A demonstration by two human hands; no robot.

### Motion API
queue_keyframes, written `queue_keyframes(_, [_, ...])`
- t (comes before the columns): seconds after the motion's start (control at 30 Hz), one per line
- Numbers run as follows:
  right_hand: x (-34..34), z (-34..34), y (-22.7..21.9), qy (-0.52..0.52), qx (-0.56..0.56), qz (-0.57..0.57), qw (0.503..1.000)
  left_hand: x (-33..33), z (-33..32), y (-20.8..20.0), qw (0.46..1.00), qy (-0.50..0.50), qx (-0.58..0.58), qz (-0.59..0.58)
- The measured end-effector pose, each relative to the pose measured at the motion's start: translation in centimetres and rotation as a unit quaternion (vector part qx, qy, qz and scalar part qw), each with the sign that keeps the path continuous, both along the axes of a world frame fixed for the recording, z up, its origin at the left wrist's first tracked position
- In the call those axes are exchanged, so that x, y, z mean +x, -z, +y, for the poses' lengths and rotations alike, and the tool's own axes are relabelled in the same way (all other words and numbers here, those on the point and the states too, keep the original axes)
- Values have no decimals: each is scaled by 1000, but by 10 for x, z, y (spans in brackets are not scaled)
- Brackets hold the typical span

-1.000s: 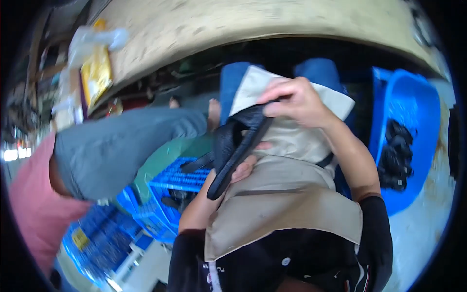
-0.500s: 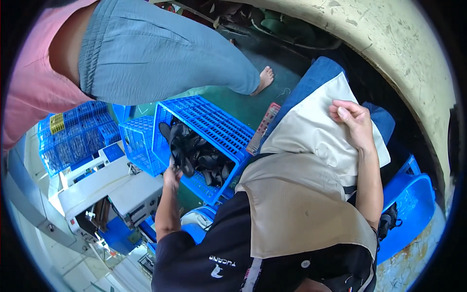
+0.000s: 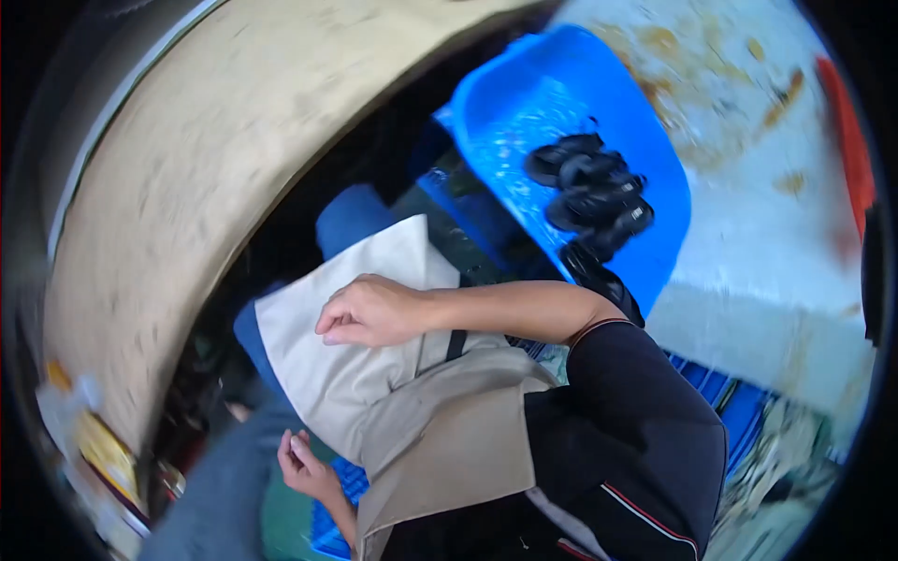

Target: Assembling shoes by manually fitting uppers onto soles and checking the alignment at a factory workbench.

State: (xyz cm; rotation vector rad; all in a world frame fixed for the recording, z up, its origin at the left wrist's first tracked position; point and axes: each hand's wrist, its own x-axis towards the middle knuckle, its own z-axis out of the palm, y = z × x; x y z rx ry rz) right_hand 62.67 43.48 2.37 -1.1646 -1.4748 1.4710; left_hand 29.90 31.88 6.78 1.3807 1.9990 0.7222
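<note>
My right hand (image 3: 372, 311) hovers over the cream apron (image 3: 393, 374) on my lap, its fingers curled in loosely with nothing showing in them. Lower down, beside the apron's left edge, is my left hand (image 3: 304, 465). Its fingers are bent inward and I see no object in them. To the right, apart from both hands, stands a blue plastic tub (image 3: 505, 93) with several black sandals (image 3: 594, 192) heaped inside. My right upper arm covers part of the tub's near end.
A curved beige surface (image 3: 187, 159) runs along the left. Beyond the tub lies a stained pale surface (image 3: 739, 243). Another person's grey-blue trouser leg (image 3: 220, 486) is close to my left hand. A blue crate (image 3: 329, 533) shows beside my left forearm.
My view has swung right, from the crate of sandals toward the tub. My left hand has left the sandals in the crate and come back beside my lap. My right hand remains over the apron.
</note>
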Motion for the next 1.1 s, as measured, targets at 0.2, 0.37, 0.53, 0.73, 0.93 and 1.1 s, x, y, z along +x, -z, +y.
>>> queue_keyframes(0.2, [211, -70, -37, 390, 49, -233, 890, 94, 134, 33, 985, 169, 1, -44])
queue_keyframes(0.37, [339, -188, -55, 397, -187, -553, 708, 125, 149, 32, 978, 190, 20, -83])
queue_keyframes(0.53, [343, -254, -55, 72, -538, -503, 673, 154, 167, 29, 958, 258, 14, -126])
queue_keyframes(0.73, [352, -284, -50, 18, -619, -323, 715, 187, 204, -16, 915, 372, 145, -64])
queue_keyframes(0.93, [313, -189, -245, 259, -308, -183, 897, 252, 183, -115, 732, 561, 328, -205])
queue_keyframes(1.1, [190, 0, -275, -125, -53, -236, 962, 271, 142, -220, 561, 638, 486, -204])
